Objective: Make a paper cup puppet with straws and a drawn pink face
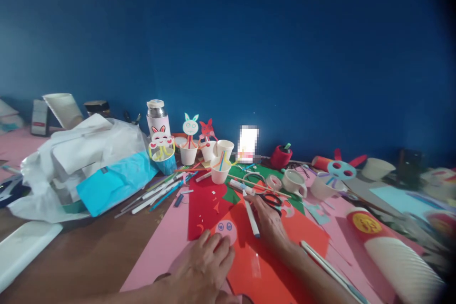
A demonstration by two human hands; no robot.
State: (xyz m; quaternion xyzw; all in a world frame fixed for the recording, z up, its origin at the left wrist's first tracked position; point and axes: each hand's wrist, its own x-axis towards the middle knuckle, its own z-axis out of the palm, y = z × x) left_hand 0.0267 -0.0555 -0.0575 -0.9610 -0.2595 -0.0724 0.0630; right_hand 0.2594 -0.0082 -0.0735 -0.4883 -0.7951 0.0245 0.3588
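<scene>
A round pink paper face point(226, 231) with two drawn blue eyes lies over red and orange sheets. My left hand point(210, 261) rests on its lower edge, fingers spread. To the right, my right hand point(266, 216) reaches over the orange sheet point(302, 232), its fingertips beside a white marker point(251, 216) with a dark end; whether they grip it is unclear. Black-handled scissors point(272, 201) lie just beyond that hand. Another white marker point(242, 186) lies past the fingertips. Behind stands a white paper cup point(220, 173) with coloured strips.
A plastic bag point(117, 142) with papers fills the left. Decorated cups, including a blue one point(166, 164), and a thermos point(157, 121) line the back. A white mug point(294, 182) and blue mask figure point(342, 170) stand right. A ridged cup roll point(399, 256) lies at the lower right.
</scene>
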